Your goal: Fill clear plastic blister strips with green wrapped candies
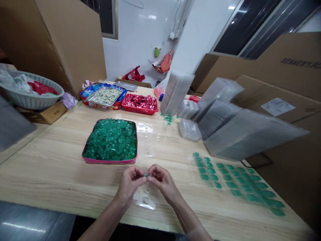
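Near the table's front edge, my left hand (130,183) and my right hand (162,180) meet fingertip to fingertip. Between them they pinch a small green piece (145,175), mostly covered by the fingers, so its exact kind is unclear. Below it on the table lies a clear plastic blister sheet (146,201), partly hidden by my hands. Another clear sheet (145,144) extends behind them. Just beyond my left hand stands a pink-rimmed tray (110,161) heaped with glossy, translucent green pieces (111,139).
Clear sheets holding green pieces (250,184) lie at right. Stacks of clear plastic trays (225,127) stand behind them. A red basket of shiny red packets (139,103) and a metal tray of small pale pieces (106,96) sit at the back. A perforated basket (37,97) is far left.
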